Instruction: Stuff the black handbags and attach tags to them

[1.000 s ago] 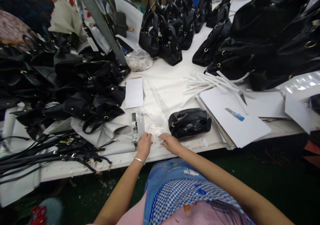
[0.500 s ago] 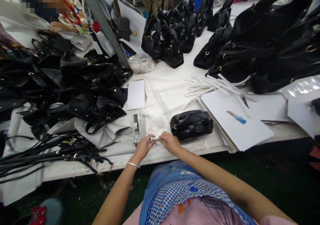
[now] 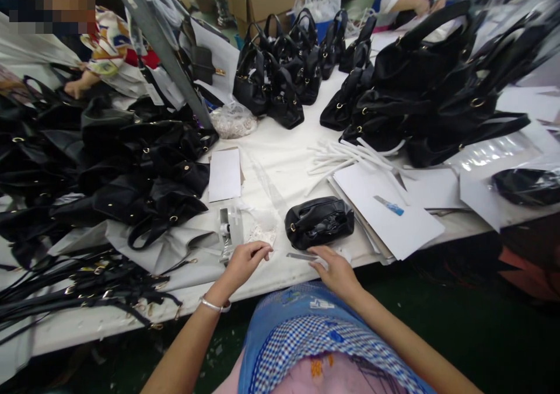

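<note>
My left hand rests at the white table's front edge, fingers pinched beside a small heap of white bits; whether it holds anything I cannot make out. My right hand lies to the right and pinches a thin grey strip flat on the table. Just beyond that strip sits a small black bag on its side. A clear tape dispenser stands left of the heap.
Black handbags are piled at left, stand at the back and crowd the right. Black straps lie at the near left. White sheets, white sticks and a white card lie around. Other people work across the table.
My hands, which were together over the white heap, have parted. The right hand has moved right with the thin strip, to in front of the small black bag. My view shifted.
</note>
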A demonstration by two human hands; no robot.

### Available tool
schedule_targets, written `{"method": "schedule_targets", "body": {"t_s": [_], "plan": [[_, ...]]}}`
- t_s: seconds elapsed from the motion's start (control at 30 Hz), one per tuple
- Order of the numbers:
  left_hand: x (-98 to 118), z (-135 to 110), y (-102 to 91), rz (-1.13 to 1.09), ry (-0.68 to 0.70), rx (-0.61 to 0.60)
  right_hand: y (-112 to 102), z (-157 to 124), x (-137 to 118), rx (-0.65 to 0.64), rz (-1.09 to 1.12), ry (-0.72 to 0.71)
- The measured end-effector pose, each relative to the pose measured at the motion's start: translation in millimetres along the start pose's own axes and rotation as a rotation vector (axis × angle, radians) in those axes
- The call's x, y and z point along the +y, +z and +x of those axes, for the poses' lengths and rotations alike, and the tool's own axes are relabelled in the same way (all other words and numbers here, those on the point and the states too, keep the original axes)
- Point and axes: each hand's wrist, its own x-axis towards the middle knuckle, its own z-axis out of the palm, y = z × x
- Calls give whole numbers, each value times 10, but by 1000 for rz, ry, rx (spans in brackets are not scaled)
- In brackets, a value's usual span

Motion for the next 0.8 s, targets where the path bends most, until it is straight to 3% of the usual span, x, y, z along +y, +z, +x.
{"method": "schedule_targets", "body": {"t_s": [0.13,0.3,0.47,0.63,0.7,0.8], "plan": [[395,106,253,100,170,-119,18,33,-305,-90,231,-115],[521,170,312,102,176,-100,-7,61,-437,-76,514,63],[407,196,283,-78,90,-78,-172,16,-442,40,403,136],[201,305,442,-314,20,-76,-250,108,-484,160,112,59],[70,396,531,-378,-17,-12,-257,167,-498,207,27,12],[-131,552,666,-326,-41,190,-248,252,-521,261,-116,-77]]}}
